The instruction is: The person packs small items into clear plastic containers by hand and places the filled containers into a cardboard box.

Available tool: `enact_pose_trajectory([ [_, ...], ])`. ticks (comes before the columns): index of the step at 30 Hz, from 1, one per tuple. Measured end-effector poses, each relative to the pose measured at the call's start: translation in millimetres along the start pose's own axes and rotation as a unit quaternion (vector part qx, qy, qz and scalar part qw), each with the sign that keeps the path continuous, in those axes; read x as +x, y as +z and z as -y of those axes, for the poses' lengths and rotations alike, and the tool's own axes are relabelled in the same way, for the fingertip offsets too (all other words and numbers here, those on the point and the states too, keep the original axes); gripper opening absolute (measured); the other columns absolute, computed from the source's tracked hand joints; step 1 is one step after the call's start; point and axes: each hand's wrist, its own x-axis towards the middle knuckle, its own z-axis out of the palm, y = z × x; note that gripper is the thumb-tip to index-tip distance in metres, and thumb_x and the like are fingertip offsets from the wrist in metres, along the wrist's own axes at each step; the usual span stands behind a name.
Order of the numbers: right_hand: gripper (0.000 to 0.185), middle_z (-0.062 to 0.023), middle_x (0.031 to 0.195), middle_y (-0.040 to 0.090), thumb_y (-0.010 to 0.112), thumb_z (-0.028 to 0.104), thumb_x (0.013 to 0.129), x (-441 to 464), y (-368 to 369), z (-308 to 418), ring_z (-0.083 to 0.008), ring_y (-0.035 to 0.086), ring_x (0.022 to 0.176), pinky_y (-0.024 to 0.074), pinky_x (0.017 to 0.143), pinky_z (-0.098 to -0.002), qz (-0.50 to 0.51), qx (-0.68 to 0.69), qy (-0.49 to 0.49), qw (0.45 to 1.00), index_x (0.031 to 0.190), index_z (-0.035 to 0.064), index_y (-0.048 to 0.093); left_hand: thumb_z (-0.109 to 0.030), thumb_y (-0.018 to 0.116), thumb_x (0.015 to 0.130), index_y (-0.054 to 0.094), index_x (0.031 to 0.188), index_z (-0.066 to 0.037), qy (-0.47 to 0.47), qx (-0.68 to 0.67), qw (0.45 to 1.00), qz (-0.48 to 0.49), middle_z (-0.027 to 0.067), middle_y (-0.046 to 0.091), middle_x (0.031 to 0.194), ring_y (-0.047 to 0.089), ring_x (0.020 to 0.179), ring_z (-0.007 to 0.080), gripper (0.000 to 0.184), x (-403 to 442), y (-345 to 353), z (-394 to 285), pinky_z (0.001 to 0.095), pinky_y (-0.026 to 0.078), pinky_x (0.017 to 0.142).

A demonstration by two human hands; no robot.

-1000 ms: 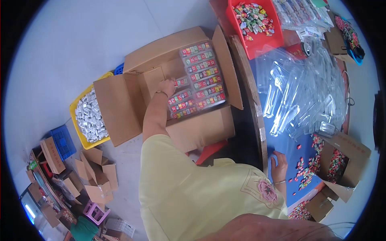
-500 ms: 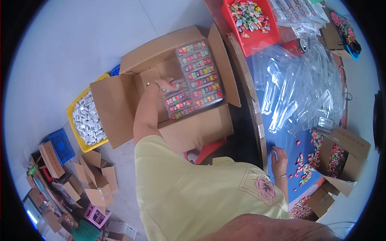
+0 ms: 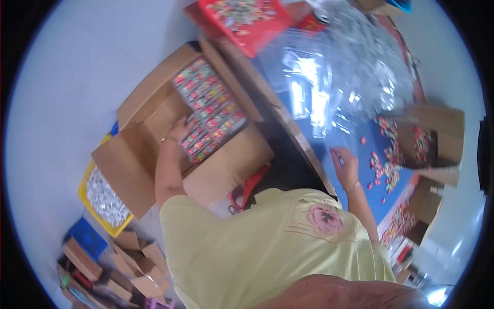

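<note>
My left hand (image 3: 180, 129) reaches into an open cardboard box (image 3: 146, 116). Its blurred fingers touch the end of a clear pack of small wrapped pieces, perhaps candies (image 3: 194, 125), at the top of the shorter row; whether they grip it cannot be made out. Beside it, a longer row of similar packs (image 3: 206, 95) fills the box's right side. My right hand (image 3: 346, 166) is at the near edge of the blue tabletop (image 3: 325, 149), fingers bent and apart, with nothing visible in them. Loose red and green wrapped pieces (image 3: 383, 172) lie to its right.
Clear plastic trays (image 3: 319, 87) pile up on the table. A red bin (image 3: 252, 38) of wrapped pieces stands at its far end. Another carton (image 3: 447, 131) spills pieces at right. On the floor at left are a yellow basket (image 3: 85, 190) of silvery packets, a blue crate (image 3: 87, 242) and open cartons (image 3: 141, 260).
The whole view has turned and blurred as my head moved. My left hand remains at the same packs in the box. My right hand's fingers have lifted and bent more near the table edge.
</note>
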Motion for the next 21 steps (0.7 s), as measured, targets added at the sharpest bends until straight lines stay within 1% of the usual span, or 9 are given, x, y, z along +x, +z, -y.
enact_pose_trajectory([
  [2, 0.017, -0.0138, 0.098, 0.074, 0.075, 0.013, 0.091, 18.1, -0.8, 19.4, -0.0308, 0.072, 0.083, 0.0563, 0.073, -0.0387, -0.034, 0.053, 0.106, 0.992, 0.106, 0.0044, 0.073, -0.037, 0.056, 0.102, 0.043, 0.151, 0.002, -0.001, -0.023, 0.996, -0.086, 0.0262, 0.058, 0.143, 0.054, 0.136, 0.0371, 0.065, -8.2, -10.2, -9.0, 0.0418, 0.042, 0.115],
  [4, 0.030, -0.0118, 0.095, 0.074, 0.079, 0.022, 0.089, 34.7, 11.4, 23.1, -0.0290, 0.071, 0.079, 0.0558, 0.069, -0.0410, -0.058, 0.006, 0.098, 0.993, 0.110, 0.0043, 0.068, -0.031, 0.058, 0.101, 0.046, 0.149, 0.003, 0.015, -0.024, 0.988, -0.154, 0.0263, 0.060, 0.140, 0.056, 0.133, 0.0370, 0.060, -20.9, -9.8, -19.7, 0.0419, 0.043, 0.114],
  [6, 0.044, -0.0104, 0.092, 0.073, 0.083, 0.031, 0.085, 51.8, 22.2, 35.8, -0.0310, 0.071, 0.078, 0.0550, 0.068, -0.0432, -0.061, -0.080, 0.119, 0.988, 0.114, 0.0060, 0.061, -0.018, 0.058, 0.100, 0.054, 0.141, 0.003, 0.091, -0.135, 0.863, -0.479, 0.0253, 0.064, 0.135, 0.062, 0.126, 0.0362, 0.046, -33.9, -4.3, -27.2, 0.0419, 0.048, 0.108],
  [7, 0.044, -0.0104, 0.092, 0.073, 0.083, 0.031, 0.085, 57.4, 33.0, 31.6, -0.0310, 0.071, 0.078, 0.0550, 0.068, -0.0432, -0.070, -0.075, 0.124, 0.987, 0.114, 0.0060, 0.061, -0.018, 0.058, 0.100, 0.054, 0.141, 0.003, 0.101, -0.131, 0.862, -0.479, 0.0253, 0.064, 0.135, 0.062, 0.126, 0.0362, 0.046, -50.0, -6.3, -46.5, 0.0419, 0.048, 0.108],
  [9, 0.050, -0.0094, 0.090, 0.071, 0.083, 0.034, 0.083, 61.9, 56.5, 15.7, -0.0345, 0.071, 0.079, 0.0545, 0.068, -0.0466, -0.085, -0.116, 0.092, 0.985, 0.116, 0.0081, 0.056, -0.007, 0.054, 0.102, 0.058, 0.136, 0.004, 0.143, -0.197, 0.770, -0.590, 0.0201, 0.066, 0.131, 0.064, 0.120, 0.0284, 0.036, -105.0, -4.8, -123.5, 0.0372, 0.051, 0.102],
  [12, 0.037, -0.0134, 0.100, 0.074, 0.077, 0.030, 0.087, 61.6, 44.6, 12.2, -0.0374, 0.071, 0.088, 0.0557, 0.072, -0.0494, -0.031, -0.114, 0.130, 0.984, 0.110, 0.0072, 0.061, -0.003, 0.054, 0.101, 0.063, 0.128, 0.005, 0.187, -0.272, 0.795, -0.509, 0.0170, 0.067, 0.127, 0.067, 0.110, 0.0268, 0.030, -160.7, 17.6, -213.1, 0.0366, 0.053, 0.096],
  [14, 0.027, -0.0147, 0.096, 0.074, 0.074, 0.026, 0.088, 56.7, 37.1, -9.1, -0.0379, 0.071, 0.088, 0.0557, 0.073, -0.0496, -0.031, -0.067, 0.133, 0.988, 0.105, 0.0077, 0.065, -0.003, 0.057, 0.099, 0.067, 0.123, 0.003, 0.368, -0.207, 0.788, -0.449, 0.0173, 0.068, 0.123, 0.069, 0.100, 0.0290, 0.026, -176.5, 33.0, -267.3, 0.0378, 0.054, 0.091],
  [17, 0.014, -0.0167, 0.091, 0.074, 0.069, 0.022, 0.091, 37.2, 22.9, -33.1, -0.0385, 0.071, 0.086, 0.0558, 0.073, -0.0499, -0.056, 0.012, 0.136, 0.989, 0.096, 0.0090, 0.071, -0.004, 0.068, 0.090, 0.069, 0.121, -0.003, 0.486, -0.088, 0.801, -0.338, 0.0169, 0.065, 0.125, 0.064, 0.108, 0.0337, 0.030, -173.3, 60.3, -351.9, 0.0430, 0.051, 0.096],
  [21, 0.013, -0.0153, 0.087, 0.074, 0.069, 0.021, 0.091, -6.6, 12.8, -71.9, -0.0377, 0.071, 0.084, 0.0559, 0.074, -0.0500, -0.056, 0.113, 0.165, 0.978, 0.098, 0.0106, 0.072, -0.012, 0.079, 0.080, 0.063, 0.129, -0.008, 0.461, 0.117, 0.844, -0.248, 0.0134, 0.058, 0.132, 0.054, 0.123, 0.0322, 0.051, -153.9, 96.6, -400.0, 0.0464, 0.045, 0.101],
])
